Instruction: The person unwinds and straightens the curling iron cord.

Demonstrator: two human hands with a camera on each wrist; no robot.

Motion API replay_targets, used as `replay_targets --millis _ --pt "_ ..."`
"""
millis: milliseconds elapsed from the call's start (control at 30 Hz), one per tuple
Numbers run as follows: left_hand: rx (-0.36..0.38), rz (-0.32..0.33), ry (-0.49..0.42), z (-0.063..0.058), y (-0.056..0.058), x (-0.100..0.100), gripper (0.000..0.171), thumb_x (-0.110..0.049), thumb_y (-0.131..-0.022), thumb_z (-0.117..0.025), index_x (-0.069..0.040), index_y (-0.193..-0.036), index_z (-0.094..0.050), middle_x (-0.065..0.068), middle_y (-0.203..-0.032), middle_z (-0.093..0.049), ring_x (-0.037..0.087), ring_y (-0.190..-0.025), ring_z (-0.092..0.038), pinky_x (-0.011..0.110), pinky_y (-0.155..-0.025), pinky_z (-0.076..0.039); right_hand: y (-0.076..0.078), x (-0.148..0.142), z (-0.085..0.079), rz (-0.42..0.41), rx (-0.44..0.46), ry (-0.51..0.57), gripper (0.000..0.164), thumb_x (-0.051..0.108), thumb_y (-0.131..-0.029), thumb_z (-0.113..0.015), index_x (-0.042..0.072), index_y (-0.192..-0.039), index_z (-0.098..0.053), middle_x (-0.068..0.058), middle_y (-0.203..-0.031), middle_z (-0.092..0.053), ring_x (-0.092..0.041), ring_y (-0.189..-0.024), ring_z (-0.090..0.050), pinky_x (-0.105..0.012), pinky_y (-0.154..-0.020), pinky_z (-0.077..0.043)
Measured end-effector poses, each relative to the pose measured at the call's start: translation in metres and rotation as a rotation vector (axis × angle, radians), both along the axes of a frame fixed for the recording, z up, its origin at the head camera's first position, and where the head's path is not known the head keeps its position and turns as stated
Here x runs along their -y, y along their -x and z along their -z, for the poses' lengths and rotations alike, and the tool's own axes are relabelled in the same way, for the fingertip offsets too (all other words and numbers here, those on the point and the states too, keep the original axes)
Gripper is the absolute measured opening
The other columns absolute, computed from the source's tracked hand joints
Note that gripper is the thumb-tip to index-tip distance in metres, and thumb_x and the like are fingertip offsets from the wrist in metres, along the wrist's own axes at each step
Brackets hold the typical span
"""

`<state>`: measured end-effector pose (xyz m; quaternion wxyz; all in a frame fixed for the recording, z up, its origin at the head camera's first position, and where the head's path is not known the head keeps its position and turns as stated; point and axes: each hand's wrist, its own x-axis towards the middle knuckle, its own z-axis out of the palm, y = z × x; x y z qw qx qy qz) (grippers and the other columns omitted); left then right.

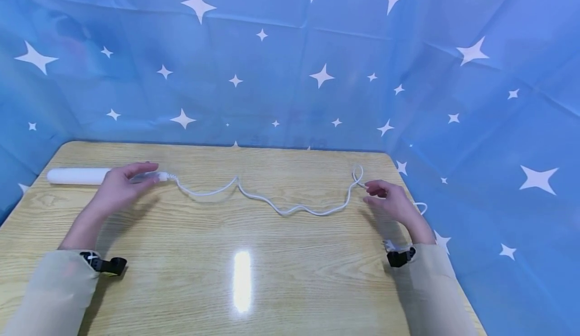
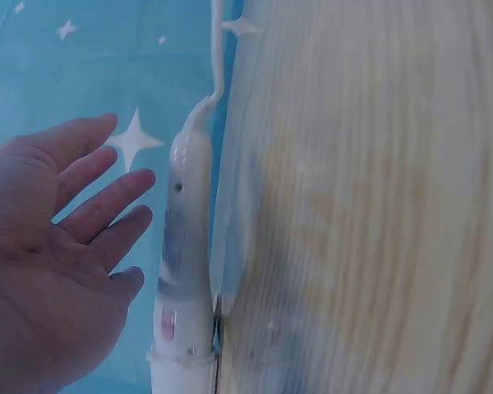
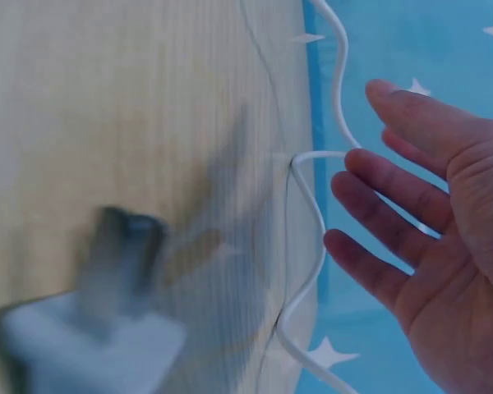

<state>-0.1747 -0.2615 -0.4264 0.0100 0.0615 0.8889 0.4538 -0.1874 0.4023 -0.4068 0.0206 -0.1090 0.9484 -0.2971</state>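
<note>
A long white corded appliance, which looks like a hair-styling iron (image 1: 77, 176), lies along the far left of the table. Its handle (image 2: 185, 238) shows a small reddish switch, and the white cord (image 1: 258, 196) leaves its end. My left hand (image 1: 122, 185) hovers over the handle, fingers spread and curved; the left wrist view shows them apart from it. Near the right edge, my right hand (image 1: 390, 200) is beside the cord (image 3: 316, 217), fingers loosely bent and gripping nothing. Close to my right wrist lies the plug (image 1: 389, 246), blurred in the right wrist view.
The cord runs in waves across the wooden table (image 1: 181, 275), with a small loop near the right hand. Another bend of cord (image 1: 421, 207) hangs past the right edge. A blue cloth (image 1: 272, 64) with white stars stands behind and beside the table.
</note>
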Motion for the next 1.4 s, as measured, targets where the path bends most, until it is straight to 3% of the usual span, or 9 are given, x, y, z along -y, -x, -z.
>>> replay_targets --millis 100,300,533,633,767,967,1200,1400 --pt "-0.021 0.045 0.022 0.001 0.002 -0.009 0.054 -0.030 -0.100 -0.071 0.004 -0.140 -0.058 0.032 -0.153 -0.041 0.056 -0.141 -0.032 0.073 -0.111 -0.031 0.013 -0.002 -0.001 0.023 0.008 -0.007 0.040 0.016 -0.098 -0.072 -0.004 -0.131 -0.064 -0.023 -0.116 -0.069 -0.039 -0.107 -0.066 -0.052 -0.092 -0.058" --pt "-0.054 0.138 0.072 0.001 0.006 -0.023 0.052 -0.025 -0.097 -0.075 0.003 -0.137 -0.060 0.033 -0.153 -0.039 0.065 -0.143 -0.011 0.074 -0.119 -0.004 0.033 -0.009 0.003 0.103 0.020 -0.019 0.036 0.019 -0.100 -0.070 -0.004 -0.127 -0.067 -0.022 -0.118 -0.070 -0.038 -0.109 -0.065 -0.047 -0.089 -0.058" --pt "-0.158 0.260 0.179 0.010 0.013 -0.031 0.046 -0.018 -0.093 -0.078 0.002 -0.132 -0.065 0.031 -0.141 -0.055 0.054 -0.143 -0.032 0.067 -0.123 0.001 0.046 -0.013 0.017 0.175 0.029 -0.044 0.028 0.014 -0.100 -0.069 -0.004 -0.121 -0.071 -0.022 -0.113 -0.071 -0.034 -0.100 -0.066 -0.036 -0.079 -0.058" --pt "-0.189 0.292 0.232 0.012 0.016 -0.034 0.039 -0.014 -0.093 -0.078 0.002 -0.128 -0.069 0.031 -0.139 -0.056 0.053 -0.143 -0.031 0.067 -0.123 0.002 0.052 -0.012 0.022 0.163 -0.011 -0.059 0.023 0.009 -0.097 -0.071 -0.005 -0.114 -0.074 -0.022 -0.105 -0.073 -0.032 -0.091 -0.066 -0.029 -0.070 -0.056" --pt "-0.203 0.283 0.304 0.015 0.020 -0.034 0.028 -0.009 -0.094 -0.075 0.001 -0.120 -0.073 0.032 -0.136 -0.058 0.054 -0.140 -0.036 0.070 -0.122 0.001 0.061 -0.009 0.028 0.116 -0.065 -0.096 0.017 0.004 -0.092 -0.073 -0.007 -0.105 -0.076 -0.022 -0.097 -0.074 -0.035 -0.089 -0.068 -0.031 -0.069 -0.056" --pt "-0.223 0.216 0.382 0.020 0.023 -0.024 0.018 0.002 -0.092 -0.072 0.002 -0.109 -0.076 0.024 -0.113 -0.071 0.050 -0.116 -0.060 0.078 -0.116 -0.012 0.073 -0.005 0.031 0.114 -0.028 -0.167 0.011 0.003 -0.094 -0.071 -0.004 -0.099 -0.078 -0.020 -0.098 -0.075 -0.039 -0.097 -0.066 -0.044 -0.079 -0.056" --pt "-0.210 0.170 0.405 0.022 0.024 -0.014 0.017 0.003 -0.091 -0.071 0.004 -0.108 -0.075 0.025 -0.108 -0.072 0.050 -0.109 -0.062 0.079 -0.114 -0.015 0.085 -0.005 0.027 0.168 0.033 -0.208 0.016 0.005 -0.097 -0.067 -0.005 -0.104 -0.076 -0.020 -0.099 -0.072 -0.031 -0.087 -0.061 -0.034 -0.067 -0.052" --pt "-0.221 0.139 0.407 0.023 0.023 -0.009 0.016 0.002 -0.092 -0.071 0.005 -0.107 -0.075 0.027 -0.107 -0.072 0.052 -0.108 -0.062 0.079 -0.114 -0.015 0.094 -0.012 0.031 0.210 0.057 -0.222 0.017 0.008 -0.097 -0.067 -0.005 -0.106 -0.075 -0.019 -0.098 -0.072 -0.029 -0.084 -0.061 -0.030 -0.065 -0.052"
